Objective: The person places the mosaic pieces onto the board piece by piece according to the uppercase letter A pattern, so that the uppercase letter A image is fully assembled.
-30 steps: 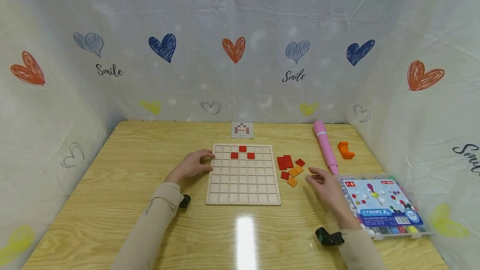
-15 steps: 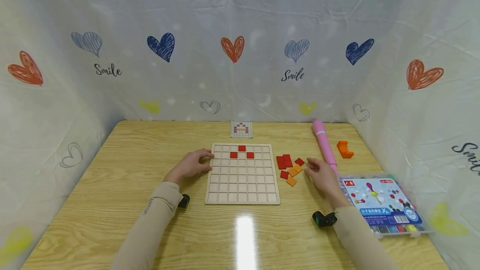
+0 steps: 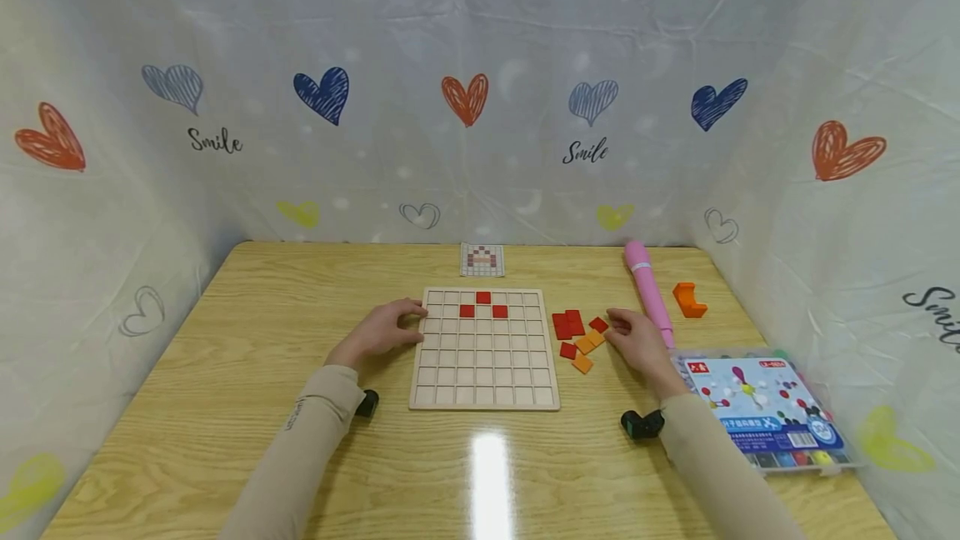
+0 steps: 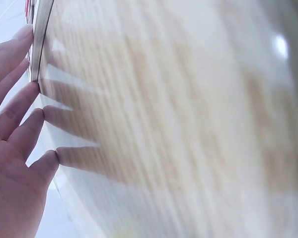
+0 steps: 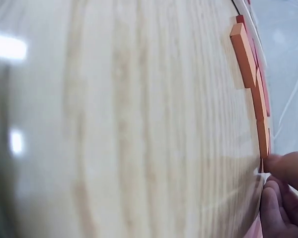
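A wooden grid board [image 3: 483, 375] lies mid-table, with red square tiles [image 3: 483, 297] in three of its upper cells. At its left side my left hand [image 3: 378, 330] rests with spread, relaxed fingers, fingertips against the board's edge [image 4: 41, 39]. To the board's right lie loose tiles, red ones [image 3: 568, 324] and orange ones [image 3: 590, 341]. My right hand [image 3: 637, 340] has reached the rightmost red tile [image 3: 598, 324], index finger and thumb apart at its edge. From the right wrist, the thumb [image 5: 290, 166] touches down beside the end of the orange tile row [image 5: 260, 99].
A small pattern card [image 3: 482, 260] lies behind the board. Farther right are a pink pen-shaped stick [image 3: 648, 294], an orange angular piece [image 3: 689, 299] and a clear box with a molecule-model label [image 3: 765, 402], close beside my right forearm.
My right hand has moved left and away from me, up to the rightmost red tile. My left hand stays at the board's edge, and the tiles lie as before.
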The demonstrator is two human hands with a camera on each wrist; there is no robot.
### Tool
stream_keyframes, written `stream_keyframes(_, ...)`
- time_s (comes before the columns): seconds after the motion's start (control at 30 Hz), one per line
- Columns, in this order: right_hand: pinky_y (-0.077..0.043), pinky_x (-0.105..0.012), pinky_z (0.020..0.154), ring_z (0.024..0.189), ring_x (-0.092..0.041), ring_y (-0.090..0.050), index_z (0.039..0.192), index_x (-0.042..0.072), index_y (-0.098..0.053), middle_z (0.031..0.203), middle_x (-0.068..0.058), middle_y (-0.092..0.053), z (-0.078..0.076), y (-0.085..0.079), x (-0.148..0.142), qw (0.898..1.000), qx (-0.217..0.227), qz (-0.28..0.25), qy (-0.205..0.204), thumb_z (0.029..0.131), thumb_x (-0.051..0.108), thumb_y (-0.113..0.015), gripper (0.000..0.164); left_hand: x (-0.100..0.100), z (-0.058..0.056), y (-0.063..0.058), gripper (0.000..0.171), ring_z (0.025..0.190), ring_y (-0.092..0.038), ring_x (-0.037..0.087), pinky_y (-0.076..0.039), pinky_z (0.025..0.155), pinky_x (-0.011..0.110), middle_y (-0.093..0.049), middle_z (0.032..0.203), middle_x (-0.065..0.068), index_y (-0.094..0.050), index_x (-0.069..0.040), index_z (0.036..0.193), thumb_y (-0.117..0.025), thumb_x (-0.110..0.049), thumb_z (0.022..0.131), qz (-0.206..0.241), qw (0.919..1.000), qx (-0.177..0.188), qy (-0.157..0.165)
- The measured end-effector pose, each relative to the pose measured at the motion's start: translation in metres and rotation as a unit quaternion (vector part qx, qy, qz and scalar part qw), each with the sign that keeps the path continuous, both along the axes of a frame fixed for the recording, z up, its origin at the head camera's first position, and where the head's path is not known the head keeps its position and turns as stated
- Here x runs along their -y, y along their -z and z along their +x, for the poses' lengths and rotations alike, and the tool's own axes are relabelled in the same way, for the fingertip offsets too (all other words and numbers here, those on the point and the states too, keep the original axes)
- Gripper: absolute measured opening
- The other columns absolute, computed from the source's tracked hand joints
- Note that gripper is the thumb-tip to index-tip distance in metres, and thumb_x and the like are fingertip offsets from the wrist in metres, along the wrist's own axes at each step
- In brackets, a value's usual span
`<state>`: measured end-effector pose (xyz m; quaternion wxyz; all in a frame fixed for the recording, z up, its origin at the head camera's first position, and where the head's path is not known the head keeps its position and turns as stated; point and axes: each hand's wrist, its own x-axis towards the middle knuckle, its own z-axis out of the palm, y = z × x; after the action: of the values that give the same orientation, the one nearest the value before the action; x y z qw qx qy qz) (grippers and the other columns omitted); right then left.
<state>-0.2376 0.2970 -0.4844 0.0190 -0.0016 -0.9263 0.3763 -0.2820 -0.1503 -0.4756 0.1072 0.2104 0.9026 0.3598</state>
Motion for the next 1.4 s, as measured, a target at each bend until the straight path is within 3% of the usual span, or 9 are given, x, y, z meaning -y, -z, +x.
stream_keyframes(0.43, -0.048, -0.05, 0.099, 0.112, -0.037, -0.057, 0.133, -0.006, -0.056, 0.126, -0.025, -0.059, -0.005, 0.0, 0.001, 0.999, -0.013, 0.033, -0.001, 0.091, 0.016, -0.07, 0.049, 0.0, -0.001, 0.0, 0.044, 0.141, -0.031, 0.04, -0.023, 0.117, 0.052, -0.045, 0.147, 0.019, -0.061, -0.002, 0.13, -0.072, -0.015, 0.089, -0.002, 0.9999, -0.009, 0.006)
stream_keyframes(0.87, -0.046, -0.055, 0.098, 0.114, -0.042, -0.056, 0.123, -0.007, -0.064, 0.12, -0.025, -0.063, -0.008, -0.001, 0.002, 0.996, -0.028, 0.079, -0.034, 0.092, 0.009, -0.067, 0.035, 0.0, 0.001, -0.002, 0.044, 0.141, -0.031, 0.04, -0.025, 0.117, 0.052, -0.045, 0.146, 0.019, -0.061, -0.003, 0.13, -0.071, -0.015, 0.089, -0.007, 0.9999, -0.01, 0.009)
stream_keyframes(1.17, -0.047, -0.053, 0.098, 0.118, -0.041, -0.056, 0.124, -0.007, -0.063, 0.122, -0.025, -0.064, 0.007, -0.001, 0.005, 0.997, 0.008, 0.07, -0.011, 0.093, 0.011, -0.064, 0.035, -0.001, 0.002, -0.003, 0.044, 0.141, -0.03, 0.04, -0.024, 0.117, 0.053, -0.043, 0.148, 0.019, -0.06, -0.002, 0.131, -0.07, -0.014, 0.09, -0.01, 0.9999, -0.004, 0.006)
stream_keyframes(1.4, -0.051, -0.053, 0.091, 0.109, -0.041, -0.061, 0.119, -0.011, -0.064, 0.115, -0.027, -0.066, 0.024, -0.006, 0.009, 0.997, -0.011, 0.07, 0.0, 0.091, 0.007, -0.065, 0.033, -0.001, 0.001, -0.002, 0.044, 0.142, -0.03, 0.039, -0.023, 0.117, 0.053, -0.044, 0.148, 0.019, -0.06, -0.003, 0.131, -0.071, -0.015, 0.09, -0.007, 1.0, -0.001, 0.006)
